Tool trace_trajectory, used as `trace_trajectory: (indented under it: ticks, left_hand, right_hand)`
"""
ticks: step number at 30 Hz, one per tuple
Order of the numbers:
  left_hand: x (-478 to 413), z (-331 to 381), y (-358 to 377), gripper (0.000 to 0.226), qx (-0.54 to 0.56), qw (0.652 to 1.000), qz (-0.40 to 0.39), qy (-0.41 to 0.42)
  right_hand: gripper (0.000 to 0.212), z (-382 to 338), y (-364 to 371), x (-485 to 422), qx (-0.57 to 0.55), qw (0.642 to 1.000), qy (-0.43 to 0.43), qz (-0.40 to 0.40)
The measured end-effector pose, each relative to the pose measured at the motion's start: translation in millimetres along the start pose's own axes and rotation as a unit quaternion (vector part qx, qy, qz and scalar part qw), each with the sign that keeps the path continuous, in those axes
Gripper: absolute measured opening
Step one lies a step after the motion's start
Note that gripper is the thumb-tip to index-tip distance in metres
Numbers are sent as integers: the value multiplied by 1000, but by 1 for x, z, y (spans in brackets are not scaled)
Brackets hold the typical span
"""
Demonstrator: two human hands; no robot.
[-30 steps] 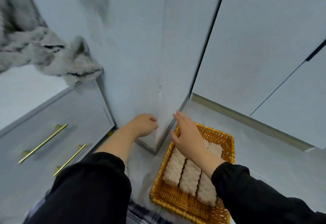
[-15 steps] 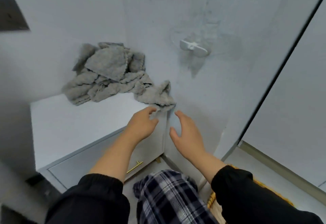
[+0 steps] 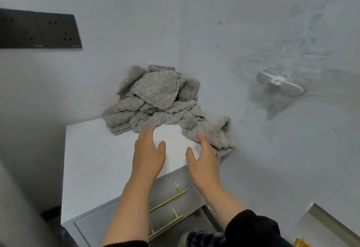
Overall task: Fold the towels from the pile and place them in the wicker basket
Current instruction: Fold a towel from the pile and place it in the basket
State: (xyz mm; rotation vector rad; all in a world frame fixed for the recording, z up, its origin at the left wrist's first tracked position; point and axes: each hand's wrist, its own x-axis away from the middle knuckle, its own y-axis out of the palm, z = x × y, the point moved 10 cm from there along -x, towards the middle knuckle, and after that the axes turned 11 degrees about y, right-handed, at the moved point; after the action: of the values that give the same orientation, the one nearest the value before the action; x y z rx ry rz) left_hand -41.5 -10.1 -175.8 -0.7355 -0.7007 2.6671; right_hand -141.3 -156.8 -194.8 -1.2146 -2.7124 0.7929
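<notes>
A pile of crumpled grey towels [image 3: 155, 98] lies at the back right corner of a white cabinet top [image 3: 101, 161], one towel trailing toward the right edge. My left hand [image 3: 149, 154] hovers over the cabinet top with straight fingers, its fingertips at the pile's front edge. My right hand [image 3: 202, 159] is beside it, fingers straight, its fingertips at the trailing towel [image 3: 210, 131]. Neither hand holds anything. Only a sliver of the wicker basket [image 3: 301, 243] shows at the bottom right edge.
The cabinet has drawers with brass handles [image 3: 168, 201] below my forearms. A dark socket panel [image 3: 39, 31] is on the left wall. A white wall hook [image 3: 278, 84] sticks out on the right wall. A grey skirting strip [image 3: 331, 225] runs at the lower right.
The view swung up from the basket to the cabinet. Both hands rose from beside the basket and reached forward over the cabinet top to the towel pile's edge.
</notes>
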Motion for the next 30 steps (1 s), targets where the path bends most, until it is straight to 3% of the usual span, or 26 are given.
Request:
trace_trajectory:
  ticks: [4, 8, 15, 24, 30]
  left_hand:
    - [-20, -16, -2, 61, -69, 998, -2, 2]
    - [-29, -35, 15, 66, -225, 968, -101, -41]
    - [-11, -86, 51, 69, -257, 926, -238, -140]
    - [-18, -97, 45, 74, -265, 931, -219, -121]
    - [-19, -100, 40, 79, -252, 942, -191, -116]
  right_hand:
    - [51, -5, 13, -25, 10, 1000, -8, 4]
    - [52, -17, 22, -56, 33, 998, -47, -1]
    - [45, -39, 38, -85, 174, 971, -161, -26]
    - [43, -53, 103, -131, 381, 886, -259, -44]
    - [24, -52, 132, -153, 484, 834, -257, 64]
